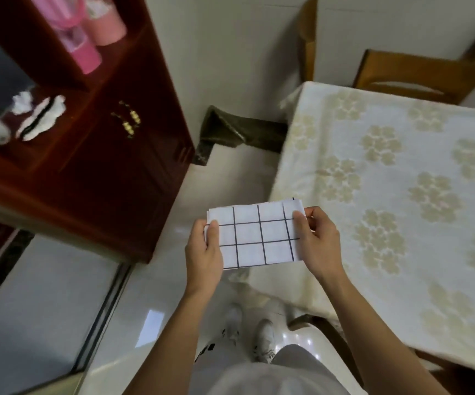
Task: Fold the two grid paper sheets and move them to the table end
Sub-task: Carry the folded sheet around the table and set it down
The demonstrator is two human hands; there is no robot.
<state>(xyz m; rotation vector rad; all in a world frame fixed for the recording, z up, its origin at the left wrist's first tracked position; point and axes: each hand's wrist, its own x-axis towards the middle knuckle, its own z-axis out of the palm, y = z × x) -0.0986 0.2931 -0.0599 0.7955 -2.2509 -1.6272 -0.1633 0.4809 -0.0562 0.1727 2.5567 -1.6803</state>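
Both forearms reach forward from the body. Folded grid paper [256, 235] is held in the air, just left of the table [401, 195], above the floor. It is pinched by the left hand [205, 252] and the right hand [317, 243] at its short edges, thumbs on top. It is judged light, limp and easily creased, so edge holds suit it. Open cloth is offered rightward; a cabinet [102, 138] crowds the left.

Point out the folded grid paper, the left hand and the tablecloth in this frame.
folded grid paper [254, 233], head view, centre of its top face.
left hand [203, 256], head view, back of the hand.
tablecloth [401, 178], head view, bare patch between flower prints.
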